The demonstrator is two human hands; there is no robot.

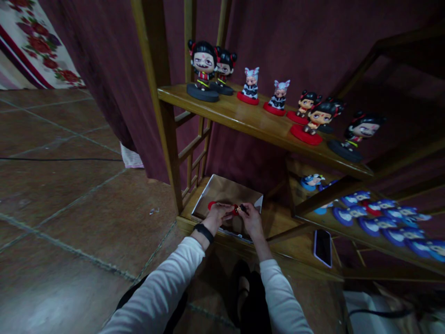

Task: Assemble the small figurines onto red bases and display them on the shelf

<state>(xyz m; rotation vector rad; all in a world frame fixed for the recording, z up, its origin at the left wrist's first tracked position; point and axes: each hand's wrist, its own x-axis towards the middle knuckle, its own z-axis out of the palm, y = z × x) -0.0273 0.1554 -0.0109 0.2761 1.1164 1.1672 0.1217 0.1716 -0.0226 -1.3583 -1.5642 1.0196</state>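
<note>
A small black-haired figurine [238, 209] with a red base is between my two hands, above an open cardboard box [227, 190]. My left hand [220, 213], with a black band on its wrist, has its fingers closed at the red base. On the other side my right hand [251, 218] pinches the figurine near its dark head. The fingers hide much of it. Inside the box, just left of my left hand, a round red piece [211, 204] shows in part.
The box sits on the low wooden shelf [283, 232], beside a phone [323, 248]. Above it, an upper shelf [243, 116] carries several figurines on red or dark bases. Blue-based figurines [378, 225] fill the right shelf. A wooden post [162, 116] stands at left.
</note>
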